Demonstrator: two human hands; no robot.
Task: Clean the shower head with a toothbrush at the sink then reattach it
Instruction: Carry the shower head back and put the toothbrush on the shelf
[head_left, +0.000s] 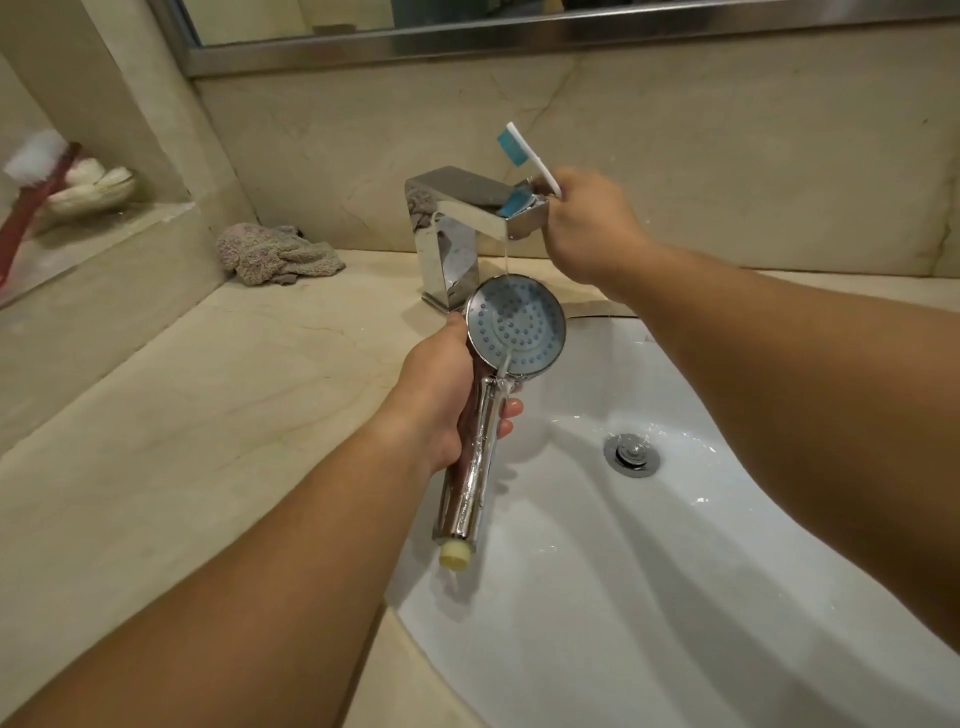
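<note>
Shower head (515, 326): sitting at the centre of the frame, over the left rim of the sink. Round chrome-edged face, pale grey-blue, showing rings of small blue nozzles. A chrome handle is running down and to the left from it, ending in a cream-coloured threaded plug at the lower end. A thin stream of water is falling from the faucet (467, 218) onto the face and running off along the handle. No brand, label or writing is showing on it.

Left hand (441, 395): wrapping the upper handle just below the face, fingertips curling round the right side of the chrome.

Toothbrush (524, 150): standing above and to the right of the shower head, white handle, blue bristles facing left, head tilting to the upper left. No lettering is readable.

Right hand (587, 223): closing round the lower handle of the toothbrush, and lying against the right end of the faucet; whether it is pressing the lever cannot be told.

Faucet: boxy chrome, sitting on the counter behind the sink, mirroring the blue bristles on its top.

Sink (727, 519): white basin filling the lower right, wet, with a chrome drain (632, 453). A faint mark on its upper rim is too small to read.

Counter (208, 415): beige stone, spreading across the left.

Cloth (278, 254): greyish, crumpled, lying on the counter left of the faucet.

Red-handled brush (31, 176): blurred, at the far left edge, leaning by a pale shell-shaped dish (96, 189) on a ledge.

Mirror frame (519, 36): metal, running along the top.
</note>
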